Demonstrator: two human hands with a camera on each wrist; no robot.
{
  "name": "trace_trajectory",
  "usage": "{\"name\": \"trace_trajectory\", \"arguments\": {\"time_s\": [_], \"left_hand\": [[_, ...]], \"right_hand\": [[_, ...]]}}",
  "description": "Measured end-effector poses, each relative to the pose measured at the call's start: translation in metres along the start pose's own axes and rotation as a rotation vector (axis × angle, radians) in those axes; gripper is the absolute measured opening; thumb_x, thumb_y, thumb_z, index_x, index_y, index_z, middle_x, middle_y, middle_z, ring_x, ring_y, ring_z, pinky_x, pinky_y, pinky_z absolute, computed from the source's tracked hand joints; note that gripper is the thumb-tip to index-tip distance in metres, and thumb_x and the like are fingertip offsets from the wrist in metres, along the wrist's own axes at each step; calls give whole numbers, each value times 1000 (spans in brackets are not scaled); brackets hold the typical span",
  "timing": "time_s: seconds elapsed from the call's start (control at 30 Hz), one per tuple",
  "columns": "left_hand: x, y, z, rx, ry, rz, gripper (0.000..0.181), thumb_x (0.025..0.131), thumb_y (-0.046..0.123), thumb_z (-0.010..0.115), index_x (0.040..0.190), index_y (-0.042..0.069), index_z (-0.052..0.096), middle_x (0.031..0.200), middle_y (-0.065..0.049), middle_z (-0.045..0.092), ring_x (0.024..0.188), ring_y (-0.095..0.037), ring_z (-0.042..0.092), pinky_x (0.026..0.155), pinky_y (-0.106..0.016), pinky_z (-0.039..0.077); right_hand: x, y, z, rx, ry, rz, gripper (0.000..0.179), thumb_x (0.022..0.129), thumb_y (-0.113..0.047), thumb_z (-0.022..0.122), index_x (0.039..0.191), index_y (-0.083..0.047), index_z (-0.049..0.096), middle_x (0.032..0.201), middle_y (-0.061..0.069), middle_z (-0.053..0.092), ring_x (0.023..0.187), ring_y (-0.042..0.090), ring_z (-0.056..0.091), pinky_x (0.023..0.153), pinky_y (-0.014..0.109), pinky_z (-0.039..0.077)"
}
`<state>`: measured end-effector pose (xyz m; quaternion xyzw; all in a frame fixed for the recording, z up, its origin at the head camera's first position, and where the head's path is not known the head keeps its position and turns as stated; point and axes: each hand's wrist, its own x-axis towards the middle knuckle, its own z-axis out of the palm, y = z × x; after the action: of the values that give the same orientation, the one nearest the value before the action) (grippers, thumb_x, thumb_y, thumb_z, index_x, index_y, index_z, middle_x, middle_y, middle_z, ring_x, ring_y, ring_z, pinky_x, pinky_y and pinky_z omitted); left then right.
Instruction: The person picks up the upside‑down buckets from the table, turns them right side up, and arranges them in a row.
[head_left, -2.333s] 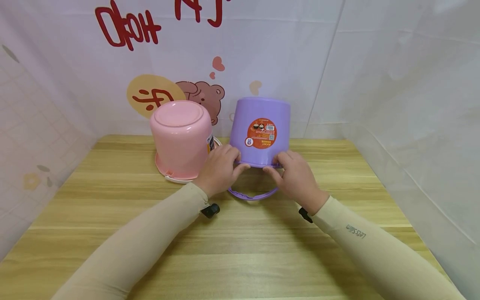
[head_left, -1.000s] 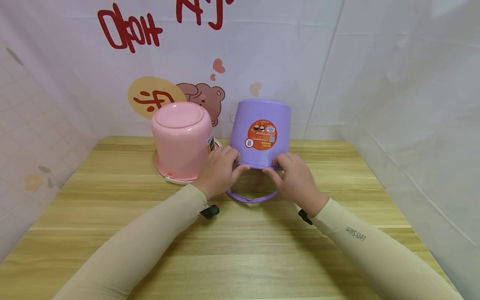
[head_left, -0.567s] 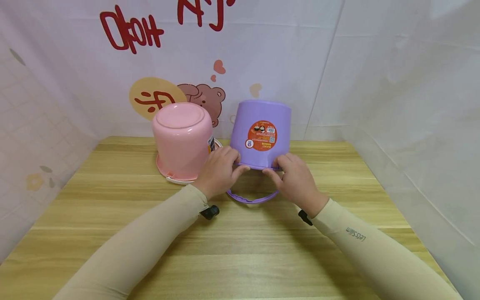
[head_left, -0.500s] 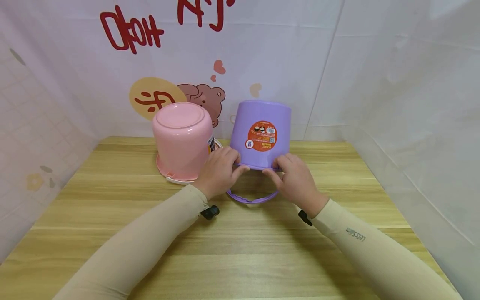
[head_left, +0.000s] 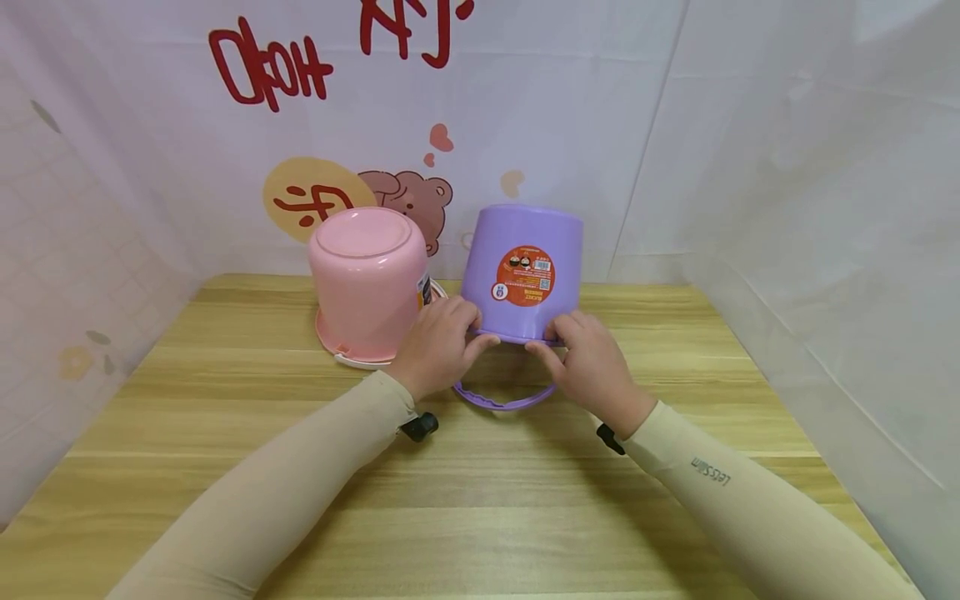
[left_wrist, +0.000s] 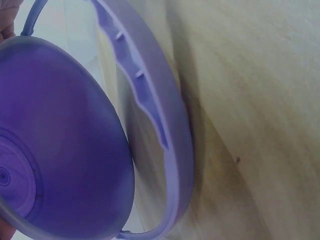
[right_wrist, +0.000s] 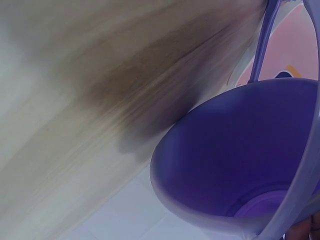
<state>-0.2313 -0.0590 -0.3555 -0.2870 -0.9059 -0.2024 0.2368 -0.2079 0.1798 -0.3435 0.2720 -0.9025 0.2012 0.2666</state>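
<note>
A white fabric backdrop [head_left: 570, 100] with red characters and a cartoon bear rises behind a light wood-grain table [head_left: 465, 517]; the upper characters are cut off by the head view's top edge. Two beige-sleeved arms come in from the bottom, the left sleeve [head_left: 285, 492] and the right sleeve [head_left: 757, 508] slanting inward until the hands nearly meet; the shoulders are out of view.

Between the hands, near the middle of the table's far half, is a glossy purple plastic bucket [head_left: 491, 258], upside down and tilted, its mouth towards the person. Whether its far rim touches the table cannot be told. To its left a pink plastic bucket [head_left: 367, 287] stands mouth down, its inside hidden.

The left hand [head_left: 438, 346] and the right hand [head_left: 596, 358] both grip the purple bucket's near rim, thumbs pointing at each other along the edge, the other fingers bent against the outer wall. The wrist views show only slivers of skin at their borders, but they look into the bucket.

A curved purple plastic handle [head_left: 510, 406] hangs below the rim, its ends covered by the hands in the head view. The round red label [head_left: 528, 275] is upside down, its small print unreadable.
</note>
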Motion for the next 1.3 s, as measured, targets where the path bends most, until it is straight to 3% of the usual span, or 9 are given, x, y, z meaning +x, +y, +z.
{"name": "trace_trajectory", "arguments": {"time_s": [0.23, 0.8, 1.3], "left_hand": [[-1, 0, -2, -10, -1, -1, 46, 88, 56, 49, 82, 11, 53, 77, 5, 42, 75, -14, 41, 72, -32, 36], [-1, 0, -6, -20, 50, 9, 39, 87, 54, 53, 81, 16, 47, 76, 4, 42, 72, -15, 41, 66, -31, 35], [-1, 1, -8, -13, 54, 10, 39, 87, 53, 54, 83, 15, 48, 77, 4, 43, 73, -16, 42, 68, -32, 36]], "right_hand": [[-1, -3, 0, 1, 11, 3, 32, 77, -33, 74, 76, -9, 53, 69, -4, 47, 66, 14, 45, 61, 28, 38], [1, -7, -2, 38, 32, 18, 31, 76, -30, 76, 76, -10, 52, 70, -3, 49, 71, 15, 50, 62, 29, 43], [0, -8, -2, 77, 64, -13, 30, 78, -30, 74, 77, -9, 52, 71, -3, 49, 71, 19, 53, 62, 29, 43]]}}
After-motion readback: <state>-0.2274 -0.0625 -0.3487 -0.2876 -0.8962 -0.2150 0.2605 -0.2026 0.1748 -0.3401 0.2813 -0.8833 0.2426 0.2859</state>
